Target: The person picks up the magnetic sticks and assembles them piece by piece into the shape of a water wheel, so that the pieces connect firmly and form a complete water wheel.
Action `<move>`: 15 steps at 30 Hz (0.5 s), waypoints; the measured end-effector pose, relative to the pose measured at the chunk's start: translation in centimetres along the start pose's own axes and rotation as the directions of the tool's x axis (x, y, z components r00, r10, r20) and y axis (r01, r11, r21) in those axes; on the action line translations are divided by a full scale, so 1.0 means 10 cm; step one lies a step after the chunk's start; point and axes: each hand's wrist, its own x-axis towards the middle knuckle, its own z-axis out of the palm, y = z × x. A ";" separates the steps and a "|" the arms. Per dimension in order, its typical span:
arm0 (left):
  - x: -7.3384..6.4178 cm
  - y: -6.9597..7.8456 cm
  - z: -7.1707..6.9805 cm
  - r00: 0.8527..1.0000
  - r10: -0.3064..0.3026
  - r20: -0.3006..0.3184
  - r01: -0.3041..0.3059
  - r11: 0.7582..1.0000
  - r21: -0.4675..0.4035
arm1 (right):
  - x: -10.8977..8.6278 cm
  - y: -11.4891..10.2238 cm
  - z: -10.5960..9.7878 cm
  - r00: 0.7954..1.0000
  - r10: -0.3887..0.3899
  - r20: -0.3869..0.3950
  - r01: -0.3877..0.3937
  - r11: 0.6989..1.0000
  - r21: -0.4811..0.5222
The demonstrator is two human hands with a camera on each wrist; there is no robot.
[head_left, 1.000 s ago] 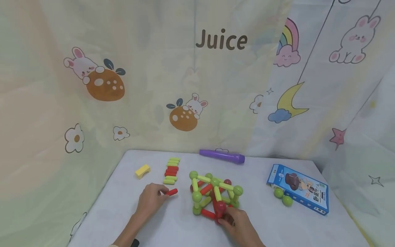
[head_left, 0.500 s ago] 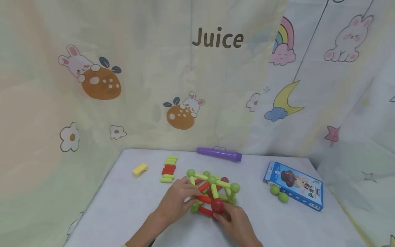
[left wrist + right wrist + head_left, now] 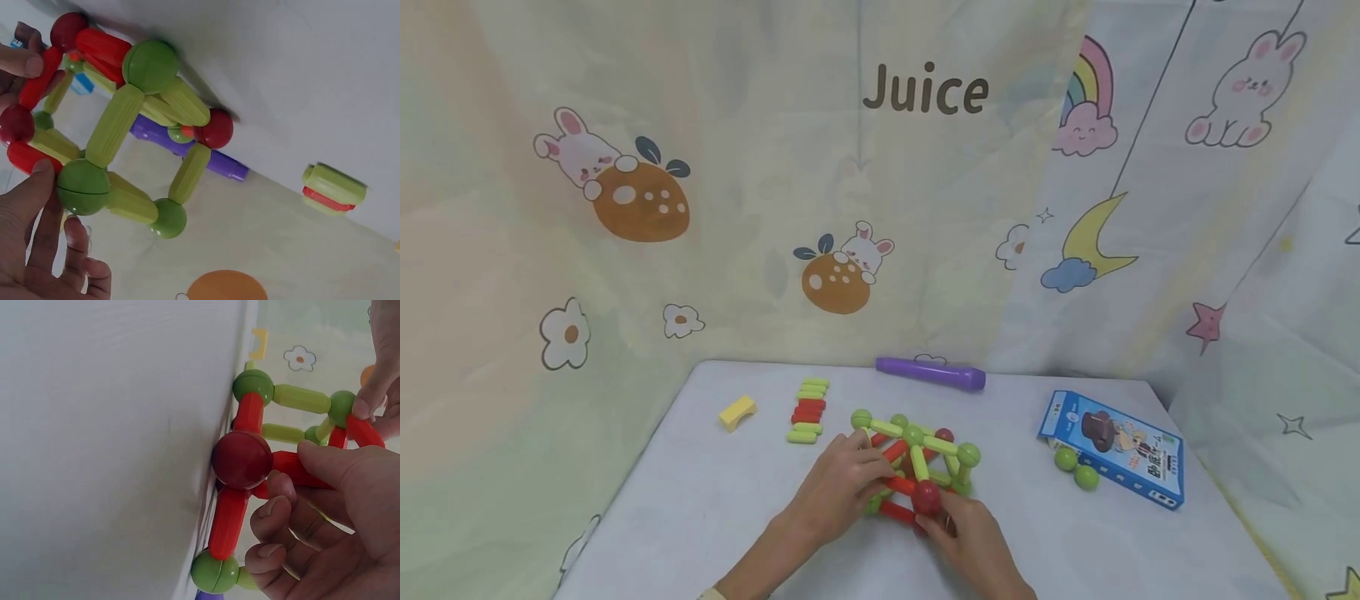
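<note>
Rod [image 3: 28, 157] in left grip [image 3: 838, 487], apparently touching red ball [image 3: 17, 125].

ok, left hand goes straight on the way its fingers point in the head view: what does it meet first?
Most likely the rest of the ball-and-rod frame, just past the red rod the left hand pinches. Depth is unclear, so I can't say which piece comes first.
</note>
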 end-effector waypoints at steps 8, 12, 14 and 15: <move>0.04 0.06 -0.02 0.996 0.030 0.078 -0.040 0.990 0.132 | 0.00 -0.03 -0.02 1.000 -0.012 -0.004 0.012 0.999 -0.034; 0.04 0.09 -0.01 0.993 0.023 0.118 -0.045 0.981 0.188 | 0.00 -0.02 -0.01 1.000 0.004 0.001 -0.004 0.999 -0.040; 0.04 0.10 0.00 0.991 0.016 0.130 -0.043 0.977 0.208 | 0.00 -0.02 -0.01 1.000 0.008 0.004 -0.008 0.999 -0.037; 0.04 0.11 0.00 0.991 0.013 0.133 -0.041 0.977 0.212 | 0.00 -0.03 0.00 1.000 0.010 0.005 -0.009 0.999 -0.038</move>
